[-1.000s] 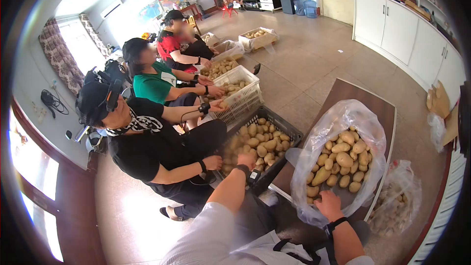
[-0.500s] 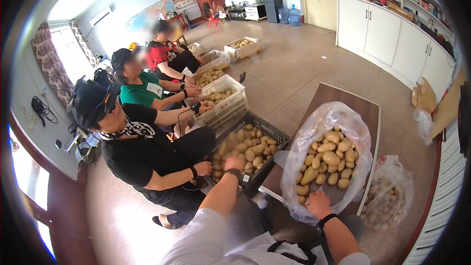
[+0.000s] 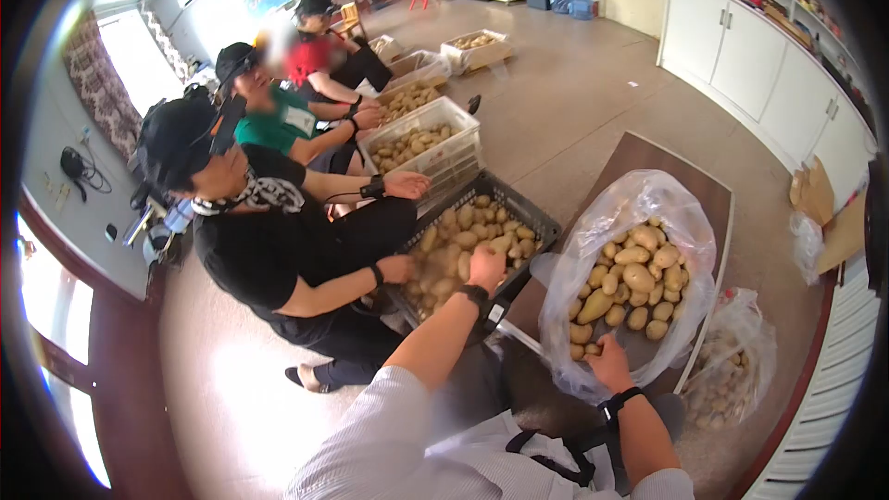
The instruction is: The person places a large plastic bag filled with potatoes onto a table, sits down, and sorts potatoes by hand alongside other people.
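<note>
My left hand is over the black crate of potatoes, fingers curled around a potato at the crate's right side. My right hand is at the near edge of the open clear plastic bag, fingers bent together beside the lowest potatoes; whatever they pinch is hidden. Inside the bag lies a heap of potatoes. The bag rests on a low brown table. Each of my wrists wears a black band.
A person in black sits left of the crate, one hand held palm up above its far corner. Two more people sit beyond, beside white crates of potatoes. Another filled plastic bag lies on the floor, right of the table.
My left hand has moved right and away across the crate. My right hand's fingers now reach further up at the bag's edge. The neighbour's far hand has turned palm up. The view has shifted.
</note>
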Available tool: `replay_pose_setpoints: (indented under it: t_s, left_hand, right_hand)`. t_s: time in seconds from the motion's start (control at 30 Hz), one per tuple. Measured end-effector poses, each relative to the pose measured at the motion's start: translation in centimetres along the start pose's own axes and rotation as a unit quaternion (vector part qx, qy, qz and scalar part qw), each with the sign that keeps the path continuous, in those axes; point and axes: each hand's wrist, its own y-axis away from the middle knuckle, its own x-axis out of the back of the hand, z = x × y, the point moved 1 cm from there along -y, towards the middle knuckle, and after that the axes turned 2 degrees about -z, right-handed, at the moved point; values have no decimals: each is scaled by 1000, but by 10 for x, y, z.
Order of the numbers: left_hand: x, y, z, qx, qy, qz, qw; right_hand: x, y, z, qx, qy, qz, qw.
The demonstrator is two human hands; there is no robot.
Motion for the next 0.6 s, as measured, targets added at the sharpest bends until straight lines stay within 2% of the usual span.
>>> replay_pose_setpoints:
  t_s: [0.03,0.1,0.17,0.3,0.33,0.4,0.47,0.53,0.6]
  left_hand:
    - [0,17,14,16,32,-6,999]
    - [4,26,24,40,62,-3,997]
    - [4,22,18,49,-8,-89,995]
    - [-6,38,28,56,30,-77,995]
    - [-9,39,28,75,39,-100,991]
    - [-13,41,29,95,47,-122,987]
    - [-18,44,30,109,35,-192,975]
    - [-25,52,34,110,37,-219,969]
    - [-32,59,35,118,38,-256,959]
  right_hand:
    - [-3,-4,9,3,1,-13,1000]
    - [-11,-11,20,-45,-81,-2,996]
    - [-10,-13,14,-55,-99,-2,994]
    - [-7,-20,18,-68,-98,93,988]
    - [-4,-21,16,-60,-102,121,986]
    - [1,-24,12,-83,-126,111,982]
    - [7,-28,5,-105,-148,102,978]
    - [20,-25,-21,-149,-276,77,946]
    - [12,-36,-22,-131,-300,78,942]
